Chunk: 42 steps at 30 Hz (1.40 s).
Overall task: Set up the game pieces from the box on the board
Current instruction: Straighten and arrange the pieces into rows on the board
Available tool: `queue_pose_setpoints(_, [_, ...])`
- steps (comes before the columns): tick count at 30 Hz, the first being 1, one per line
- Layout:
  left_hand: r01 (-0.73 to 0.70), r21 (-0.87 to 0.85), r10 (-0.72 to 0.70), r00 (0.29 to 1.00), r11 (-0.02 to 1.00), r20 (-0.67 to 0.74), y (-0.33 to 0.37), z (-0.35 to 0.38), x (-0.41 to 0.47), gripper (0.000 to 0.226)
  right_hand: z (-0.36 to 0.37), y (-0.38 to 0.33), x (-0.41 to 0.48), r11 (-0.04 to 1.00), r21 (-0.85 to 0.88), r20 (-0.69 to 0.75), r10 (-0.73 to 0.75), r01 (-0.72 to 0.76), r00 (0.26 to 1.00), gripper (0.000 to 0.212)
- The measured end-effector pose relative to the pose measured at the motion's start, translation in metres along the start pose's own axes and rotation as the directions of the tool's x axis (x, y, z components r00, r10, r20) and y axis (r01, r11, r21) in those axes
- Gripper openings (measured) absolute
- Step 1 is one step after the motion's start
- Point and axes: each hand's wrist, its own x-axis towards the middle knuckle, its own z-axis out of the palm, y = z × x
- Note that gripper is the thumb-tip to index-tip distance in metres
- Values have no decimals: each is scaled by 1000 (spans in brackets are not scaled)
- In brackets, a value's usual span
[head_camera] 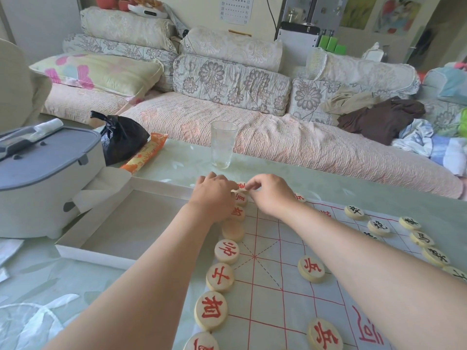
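Both hands meet at the far left corner of the board (267, 294). The right hand (270, 195) pinches a red-marked piece (241, 184) between thumb and forefinger. The left hand (214, 195) curls beside it, fingers hidden, so I cannot tell its grip. A row of pieces (219, 277) lines the board's left edge, and the white box (126, 223) sits just left of it.

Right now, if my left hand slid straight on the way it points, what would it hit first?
Just ahead of your left hand, probably the corner piece, which your right hand pinches. The glass stands farther on, though depth is unclear.
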Motion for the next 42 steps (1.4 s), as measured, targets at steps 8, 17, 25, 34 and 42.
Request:
queue_pose_setpoints(8, [116, -128, -107, 991, 985, 77, -2, 0, 43, 37, -9, -2, 44, 914, -331, 300, -135, 235, 945, 60])
queue_pose_setpoints(17, [201, -33, -198, 977, 979, 75, -16, 12, 61, 39, -2, -2, 72, 847, -391, 460, -160, 360, 874, 58])
queue_pose_setpoints(25, [198, -306, -196, 980, 931, 37, -8, 6, 57, 40, -11, -1, 70, 931, -257, 199, -210, 258, 957, 43])
queue_pose_setpoints(34, [258, -910, -366, 921, 325, 131, 0, -7, 53, 10, -21, -10, 45, 983, 40, -51, -177, 179, 983, 42])
queue_pose_setpoints(42, [243, -893, -318, 940, 379, 121, -9, -16, 50, 12, -21, -9, 43, 931, 21, 17, -364, 363, 931, 52])
